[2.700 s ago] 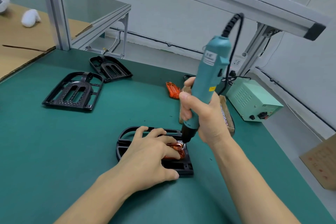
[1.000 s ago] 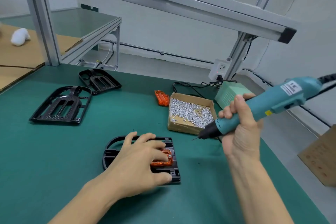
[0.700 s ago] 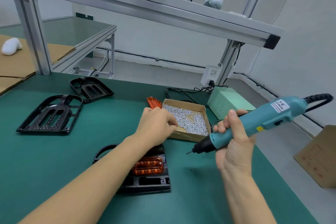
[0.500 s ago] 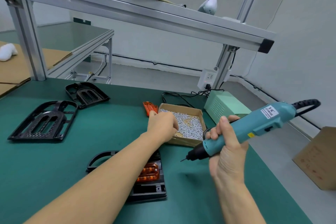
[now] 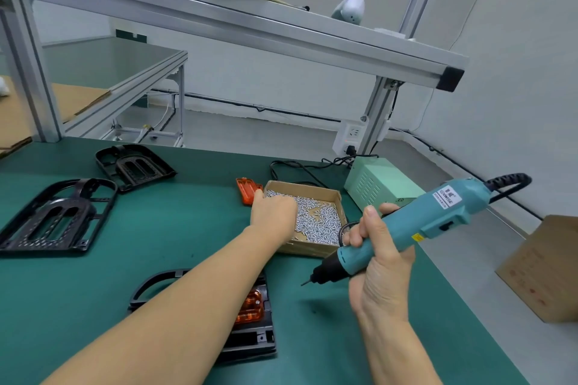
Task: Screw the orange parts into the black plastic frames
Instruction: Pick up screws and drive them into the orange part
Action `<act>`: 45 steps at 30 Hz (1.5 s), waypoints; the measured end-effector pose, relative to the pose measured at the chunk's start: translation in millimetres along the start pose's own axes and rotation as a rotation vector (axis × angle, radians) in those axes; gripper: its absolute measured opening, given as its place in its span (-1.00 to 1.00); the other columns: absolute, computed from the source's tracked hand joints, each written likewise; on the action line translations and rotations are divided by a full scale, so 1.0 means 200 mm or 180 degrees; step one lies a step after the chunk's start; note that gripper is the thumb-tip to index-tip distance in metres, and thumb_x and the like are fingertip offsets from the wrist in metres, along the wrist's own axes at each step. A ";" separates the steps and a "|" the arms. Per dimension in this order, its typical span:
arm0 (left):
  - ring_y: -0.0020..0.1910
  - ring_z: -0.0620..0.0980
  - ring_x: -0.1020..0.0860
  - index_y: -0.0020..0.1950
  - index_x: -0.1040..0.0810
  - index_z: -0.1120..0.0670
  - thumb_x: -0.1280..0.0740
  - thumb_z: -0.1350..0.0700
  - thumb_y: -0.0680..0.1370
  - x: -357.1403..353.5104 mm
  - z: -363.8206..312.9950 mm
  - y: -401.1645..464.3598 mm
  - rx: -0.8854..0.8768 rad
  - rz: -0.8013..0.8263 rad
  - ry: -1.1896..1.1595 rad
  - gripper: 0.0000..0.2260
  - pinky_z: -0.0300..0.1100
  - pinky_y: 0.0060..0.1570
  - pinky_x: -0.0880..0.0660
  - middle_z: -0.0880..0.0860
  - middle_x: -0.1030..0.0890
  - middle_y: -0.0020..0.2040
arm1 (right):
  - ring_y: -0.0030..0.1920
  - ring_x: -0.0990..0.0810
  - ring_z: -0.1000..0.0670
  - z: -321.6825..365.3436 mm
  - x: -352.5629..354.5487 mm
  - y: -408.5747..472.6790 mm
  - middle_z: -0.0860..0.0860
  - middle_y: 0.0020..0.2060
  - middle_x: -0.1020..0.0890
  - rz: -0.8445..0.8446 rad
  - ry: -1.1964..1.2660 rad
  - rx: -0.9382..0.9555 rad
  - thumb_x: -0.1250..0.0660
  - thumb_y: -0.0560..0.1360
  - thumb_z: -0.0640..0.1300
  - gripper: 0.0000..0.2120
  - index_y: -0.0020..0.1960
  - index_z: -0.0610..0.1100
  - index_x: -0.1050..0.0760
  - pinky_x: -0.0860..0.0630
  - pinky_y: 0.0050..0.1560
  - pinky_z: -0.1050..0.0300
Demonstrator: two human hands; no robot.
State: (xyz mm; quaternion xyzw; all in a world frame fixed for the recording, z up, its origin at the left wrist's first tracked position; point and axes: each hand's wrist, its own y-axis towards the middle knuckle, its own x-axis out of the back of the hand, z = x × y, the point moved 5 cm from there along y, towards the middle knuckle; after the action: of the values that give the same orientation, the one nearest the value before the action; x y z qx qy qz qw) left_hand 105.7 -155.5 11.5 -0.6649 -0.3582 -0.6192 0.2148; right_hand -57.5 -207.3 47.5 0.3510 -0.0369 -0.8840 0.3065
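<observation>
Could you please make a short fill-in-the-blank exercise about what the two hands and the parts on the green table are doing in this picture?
1. The left hand reaches into the cardboard box of ____.
2. The right hand holds the ____ electric screwdriver.
3. The orange part sits in the black frame nearest the person, partly hidden under the left ____.
4. ____ other black frames lie at the table's left.

Missing words: screws; teal; forearm; two

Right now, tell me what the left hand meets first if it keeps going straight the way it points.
The left hand points forward and right, over the cardboard box. It would most likely meet the loose screws in the box first; its fingertips are hidden, so it may be touching them.
</observation>
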 end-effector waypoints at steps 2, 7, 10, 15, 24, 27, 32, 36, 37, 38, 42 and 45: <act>-0.18 0.01 -0.53 -0.28 -0.52 0.01 -0.32 0.26 0.48 0.01 -0.02 0.00 -0.0164 -0.0042 0.0208 -0.81 -0.03 0.18 -0.19 -0.05 -0.61 -0.24 | -0.49 -0.38 0.04 -0.01 0.00 0.00 0.03 -0.48 -0.38 -0.0027 -0.0009 -0.0019 -0.41 0.37 -0.20 -0.83 -0.14 0.01 -0.47 -0.38 -0.35 0.13; -0.24 0.02 -0.46 -0.37 -0.36 0.03 -0.26 0.29 0.49 0.01 -0.05 0.00 -0.0529 -0.0052 0.0482 -0.72 -0.03 0.23 -0.20 -0.04 -0.49 -0.32 | -0.49 -0.38 0.04 0.00 0.00 -0.01 0.03 -0.51 -0.39 -0.0019 -0.0065 -0.0012 -0.41 0.36 -0.19 -0.83 -0.15 0.01 -0.48 -0.39 -0.36 0.16; -0.08 0.03 -0.54 -0.16 -0.56 0.04 -0.24 0.27 0.53 0.02 -0.04 -0.01 -0.0551 -0.0042 0.0323 -0.82 -0.04 0.17 -0.21 -0.01 -0.61 -0.13 | -0.49 -0.38 0.04 0.01 0.00 -0.01 0.03 -0.50 -0.39 0.0001 -0.0080 0.0006 -0.41 0.36 -0.20 -0.83 -0.13 0.00 -0.47 -0.41 -0.35 0.15; -0.06 0.00 -0.56 -0.05 -0.60 0.03 -0.23 0.19 0.57 0.14 0.01 -0.10 -0.0294 -0.0414 -0.1310 -0.84 -0.13 0.03 -0.45 -0.03 -0.64 -0.08 | -0.49 -0.38 0.05 0.03 0.00 -0.01 0.04 -0.49 -0.40 0.0006 -0.0038 0.0005 -0.40 0.37 -0.21 -0.82 -0.11 -0.02 -0.44 -0.41 -0.36 0.17; -0.25 -0.16 -0.60 -0.23 -0.71 0.04 -0.51 0.23 0.36 0.22 0.24 -0.62 0.0351 -0.0258 -0.4558 -0.90 -0.39 -0.19 -0.48 0.03 -0.69 -0.24 | -0.49 -0.37 0.08 0.09 -0.08 -0.04 0.06 -0.47 -0.38 0.0163 0.0250 0.0021 -0.36 0.42 -0.23 -0.84 -0.11 -0.03 -0.42 -0.42 -0.37 0.22; -0.20 -0.06 -0.65 -0.19 -0.72 0.06 -0.53 0.09 0.17 0.21 0.30 -0.78 0.0658 -0.0189 -0.5135 -0.77 -0.35 -0.20 -0.52 0.12 -0.70 -0.19 | -0.49 -0.37 0.10 0.11 -0.15 -0.07 0.08 -0.48 -0.37 0.0285 0.0422 0.0001 -0.35 0.45 -0.24 -0.84 -0.12 -0.02 -0.42 -0.42 -0.36 0.23; -0.26 -0.07 -0.63 -0.18 -0.72 0.08 -0.51 0.06 0.15 0.19 0.37 -0.93 0.0940 -0.0265 -0.5425 -0.73 -0.35 -0.27 -0.52 0.15 -0.70 -0.20 | -0.48 -0.36 0.12 0.11 -0.26 -0.15 0.10 -0.46 -0.36 0.0498 0.0777 -0.0191 -0.33 0.47 -0.22 -0.86 -0.14 0.00 -0.44 -0.41 -0.35 0.25; -0.29 -0.12 -0.60 -0.18 -0.71 0.06 -0.48 0.03 0.22 0.20 0.38 -0.96 0.0837 -0.0377 -0.5487 -0.78 -0.37 -0.27 -0.49 0.12 -0.69 -0.23 | -0.48 -0.35 0.14 0.10 -0.33 -0.20 0.11 -0.46 -0.35 0.0527 0.0958 -0.0317 -0.31 0.48 -0.19 -0.88 -0.15 0.01 -0.43 -0.41 -0.37 0.28; -0.28 -0.12 -0.60 -0.17 -0.71 0.05 -0.48 0.01 0.23 0.20 0.38 -0.96 0.0799 -0.0385 -0.5489 -0.78 -0.37 -0.26 -0.49 0.11 -0.69 -0.24 | -0.48 -0.35 0.14 0.10 -0.35 -0.21 0.11 -0.46 -0.35 0.0534 0.1003 -0.0336 -0.30 0.48 -0.19 -0.88 -0.16 0.01 -0.43 -0.41 -0.37 0.28; -0.28 -0.12 -0.61 -0.17 -0.71 0.05 -0.48 0.00 0.24 0.21 0.38 -0.97 0.0762 -0.0382 -0.5493 -0.77 -0.36 -0.25 -0.50 0.10 -0.69 -0.24 | -0.49 -0.35 0.15 0.11 -0.36 -0.22 0.11 -0.46 -0.35 0.0534 0.1041 -0.0350 -0.30 0.47 -0.19 -0.88 -0.16 0.00 -0.43 -0.41 -0.38 0.28; -0.28 -0.12 -0.61 -0.17 -0.71 0.06 -0.47 0.00 0.26 0.22 0.37 -0.97 0.0670 -0.0337 -0.5522 -0.79 -0.35 -0.25 -0.51 0.10 -0.69 -0.24 | -0.50 -0.34 0.15 0.12 -0.40 -0.23 0.11 -0.47 -0.35 0.0542 0.1122 -0.0364 -0.30 0.44 -0.18 -0.90 -0.17 0.00 -0.42 -0.41 -0.39 0.29; -0.28 -0.12 -0.61 -0.18 -0.71 0.06 -0.47 0.01 0.26 0.22 0.37 -0.98 0.0656 -0.0337 -0.5570 -0.80 -0.35 -0.24 -0.51 0.10 -0.69 -0.24 | -0.51 -0.34 0.15 0.12 -0.42 -0.24 0.11 -0.48 -0.35 0.0551 0.1157 -0.0370 -0.29 0.46 -0.19 -0.89 -0.17 0.00 -0.41 -0.41 -0.40 0.29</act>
State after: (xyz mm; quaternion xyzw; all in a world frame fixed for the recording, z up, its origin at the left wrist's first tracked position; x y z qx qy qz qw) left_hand 9.1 34.5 13.0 -0.8605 -0.4786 0.1382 -0.1065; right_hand -49.1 -124.3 102.7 0.4820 0.0399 -0.7771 0.4027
